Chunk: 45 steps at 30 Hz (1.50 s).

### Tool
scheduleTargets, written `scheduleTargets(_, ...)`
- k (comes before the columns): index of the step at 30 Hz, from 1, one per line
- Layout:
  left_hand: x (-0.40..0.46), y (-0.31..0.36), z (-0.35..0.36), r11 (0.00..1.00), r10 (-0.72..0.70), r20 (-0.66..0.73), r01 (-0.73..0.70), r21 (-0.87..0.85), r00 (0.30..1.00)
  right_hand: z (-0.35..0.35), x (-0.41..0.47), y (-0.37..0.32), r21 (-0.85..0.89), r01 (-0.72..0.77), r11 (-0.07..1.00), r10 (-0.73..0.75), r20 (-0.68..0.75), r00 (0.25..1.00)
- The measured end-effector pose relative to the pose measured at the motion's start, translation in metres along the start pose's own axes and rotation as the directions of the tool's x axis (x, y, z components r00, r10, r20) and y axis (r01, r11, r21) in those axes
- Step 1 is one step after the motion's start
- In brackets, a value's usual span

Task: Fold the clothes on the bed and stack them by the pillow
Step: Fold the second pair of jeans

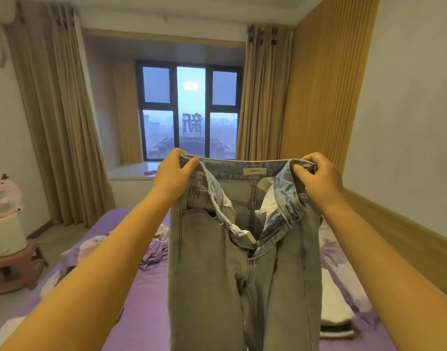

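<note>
Light grey-blue jeans hang upright in front of me above the bed, fly unzipped and waistband spread. My left hand grips the left end of the waistband. My right hand grips the right end, thumb inside the band. The legs drop out of the frame at the bottom. On the purple bed, a crumpled lilac garment lies left of the jeans. A white folded item with dark stripes lies to their right. No pillow is in view.
A pink stool with a white and pink fan device stands left of the bed. Beige curtains flank a window bay with a sill behind the bed. A wall with a wooden rail runs along the right side.
</note>
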<state>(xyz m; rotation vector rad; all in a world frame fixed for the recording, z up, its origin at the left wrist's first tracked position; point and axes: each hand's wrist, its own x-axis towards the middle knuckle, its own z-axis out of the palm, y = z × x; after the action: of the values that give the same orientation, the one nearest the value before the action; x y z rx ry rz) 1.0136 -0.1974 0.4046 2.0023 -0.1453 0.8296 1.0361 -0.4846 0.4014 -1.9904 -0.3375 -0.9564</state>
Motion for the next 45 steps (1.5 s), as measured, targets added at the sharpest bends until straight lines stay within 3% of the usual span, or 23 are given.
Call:
scheduleTargets(6, -0.051, -0.061, 0.069, 0.963, -0.158, 0.019, 0.15, 0.222, 0.987, 0.017, -0.031, 0.095, 0.022, -0.056, 0.998, 0.048, 0.288, 0.957)
scheduleTargets(9, -0.103, -0.112, 0.101, 0.883, -0.371, 0.092, 0.32, 0.344, 0.924, 0.045, -0.08, 0.154, -0.016, -0.229, 0.973, 0.211, 0.455, 0.865)
scheduleTargets(11, -0.144, -0.147, 0.12, 0.801, -0.526, 0.155, 0.427, 0.419, 0.836, 0.064, -0.119, 0.193, -0.078, -0.336, 0.939, 0.32, 0.562, 0.763)
scheduleTargets(14, -0.196, -0.19, 0.136, 0.656, -0.717, 0.227, 0.529, 0.539, 0.659, 0.088, -0.178, 0.239, -0.243, -0.475, 0.846, 0.487, 0.715, 0.502)
scheduleTargets(16, -0.22, -0.214, 0.137, 0.559, -0.813, 0.278, 0.552, 0.619, 0.512, 0.102, -0.212, 0.261, -0.365, -0.546, 0.754, 0.57, 0.778, 0.266)
scheduleTargets(18, -0.233, -0.236, 0.131, 0.464, -0.885, 0.336, 0.562, 0.685, 0.322, 0.113, -0.236, 0.275, -0.458, -0.652, 0.605, 0.608, 0.794, 0.005)
scheduleTargets(19, -0.236, -0.248, 0.128, 0.415, -0.909, 0.348, 0.584, 0.698, 0.23, 0.119, -0.244, 0.281, -0.488, -0.697, 0.525, 0.607, 0.789, -0.095)
scheduleTargets(20, -0.24, -0.262, 0.127, 0.379, -0.92, 0.353, 0.619, 0.687, 0.171, 0.127, -0.253, 0.289, -0.497, -0.73, 0.468, 0.609, 0.78, -0.141)
scheduleTargets(21, -0.244, -0.277, 0.13, 0.358, -0.924, 0.348, 0.669, 0.652, 0.156, 0.135, -0.261, 0.297, -0.487, -0.757, 0.434, 0.626, 0.768, -0.135)
scheduleTargets(22, -0.248, -0.292, 0.135, 0.345, -0.93, 0.326, 0.718, 0.605, 0.172, 0.144, -0.27, 0.305, -0.465, -0.773, 0.432, 0.659, 0.748, -0.081)
scheduleTargets(24, -0.259, -0.324, 0.155, 0.378, -0.925, 0.264, 0.74, 0.556, 0.274, 0.164, -0.291, 0.322, -0.426, -0.77, 0.475, 0.732, 0.677, 0.077)
scheduleTargets(26, -0.273, -0.354, 0.182, 0.44, -0.896, 0.233, 0.686, 0.58, 0.378, 0.184, -0.316, 0.341, -0.402, -0.757, 0.515, 0.754, 0.632, 0.178)
scheduleTargets(31, -0.297, -0.414, 0.223, 0.547, -0.835, 0.328, 0.6, 0.584, 0.442, 0.214, -0.358, 0.384, -0.467, -0.652, 0.598, 0.749, 0.615, 0.246)
scheduleTargets(34, -0.314, -0.43, 0.233, 0.69, -0.683, 0.533, 0.2, 0.696, 0.5, 0.221, -0.377, 0.394, -0.536, -0.461, 0.707, 0.687, 0.677, 0.265)
scheduleTargets(37, -0.326, -0.424, 0.245, 0.77, -0.418, 0.713, -0.196, 0.607, 0.564, 0.22, -0.392, 0.389, -0.587, -0.247, 0.771, 0.637, 0.706, 0.31)
scheduleTargets(38, -0.327, -0.422, 0.251, 0.794, -0.318, 0.77, -0.29, 0.535, 0.553, 0.219, -0.396, 0.387, -0.586, -0.17, 0.792, 0.603, 0.709, 0.365)
scheduleTargets(39, -0.326, -0.42, 0.257, 0.809, -0.246, 0.831, -0.365, 0.46, 0.499, 0.218, -0.4, 0.385, -0.568, -0.091, 0.818, 0.546, 0.718, 0.433)
scheduleTargets(41, -0.317, -0.422, 0.268, 0.85, -0.216, 0.918, -0.398, 0.345, 0.332, 0.215, -0.402, 0.383, -0.522, 0.075, 0.849, 0.412, 0.745, 0.524)
scheduleTargets(43, -0.305, -0.425, 0.274, 0.902, -0.271, 0.944, -0.292, 0.317, 0.189, 0.21, -0.399, 0.383, -0.442, 0.218, 0.87, 0.281, 0.808, 0.517)
scheduleTargets(45, -0.292, -0.424, 0.277, 0.911, -0.287, 0.952, -0.276, 0.305, 0.106, 0.204, -0.389, 0.38, -0.319, 0.316, 0.894, 0.148, 0.874, 0.463)
